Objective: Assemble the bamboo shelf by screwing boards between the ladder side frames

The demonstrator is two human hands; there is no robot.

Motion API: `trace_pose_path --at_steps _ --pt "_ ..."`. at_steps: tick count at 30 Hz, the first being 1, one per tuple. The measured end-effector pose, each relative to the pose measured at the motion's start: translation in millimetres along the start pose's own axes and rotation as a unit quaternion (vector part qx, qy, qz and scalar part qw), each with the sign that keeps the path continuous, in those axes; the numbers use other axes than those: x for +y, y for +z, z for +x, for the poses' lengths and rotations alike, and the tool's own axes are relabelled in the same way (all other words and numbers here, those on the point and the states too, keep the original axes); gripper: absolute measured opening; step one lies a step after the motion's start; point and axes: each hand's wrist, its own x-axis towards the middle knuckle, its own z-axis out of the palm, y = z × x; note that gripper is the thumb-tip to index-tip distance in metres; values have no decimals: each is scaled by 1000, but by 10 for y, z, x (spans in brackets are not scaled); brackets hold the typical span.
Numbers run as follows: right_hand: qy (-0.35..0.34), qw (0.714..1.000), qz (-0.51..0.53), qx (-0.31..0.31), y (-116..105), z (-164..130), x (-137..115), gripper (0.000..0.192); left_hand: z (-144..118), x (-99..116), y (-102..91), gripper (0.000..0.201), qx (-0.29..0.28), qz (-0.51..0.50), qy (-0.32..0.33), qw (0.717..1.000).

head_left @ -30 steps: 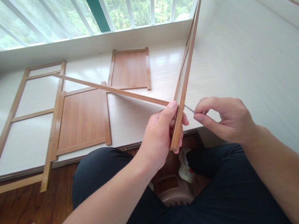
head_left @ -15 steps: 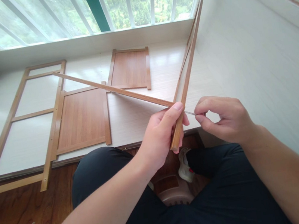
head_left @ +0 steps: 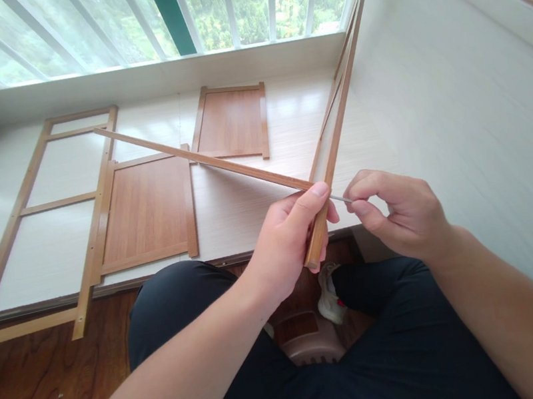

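Compared with a second ago, the far end of the long wooden bar lies slightly further right, and the right hand's fingertips sit differently on the thin metal rod. The left hand grasps the bar where it meets the crossbar; the right hand pinches the rod, its tip at the bar's side. The joint stands near the front edge of the white ledge; the bar's near end overhangs that edge, its far end pointing to the back right corner.

The bars look light and stiff, smooth enough to twist in a loose grip. Their length probably gives leverage on the joint, so holding close to it seems best. The slim rod likely slips easily; a fingertip pinch suits it.
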Motion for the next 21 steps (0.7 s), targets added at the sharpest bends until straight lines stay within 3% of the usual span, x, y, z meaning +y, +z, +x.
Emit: trace_pose_path --at_steps 6,11,21 --pt "-5 1000 -11 13 22 -3 7 8 3 -1 2 49 -4 1 4 1000" --pt "-18 999 -30 30 27 -21 1 17 6 -1 5 52 4 2 -3 1000" --pt "19 983 -91 159 62 -40 -111 18 11 12 41 54 11 0 3 1000"
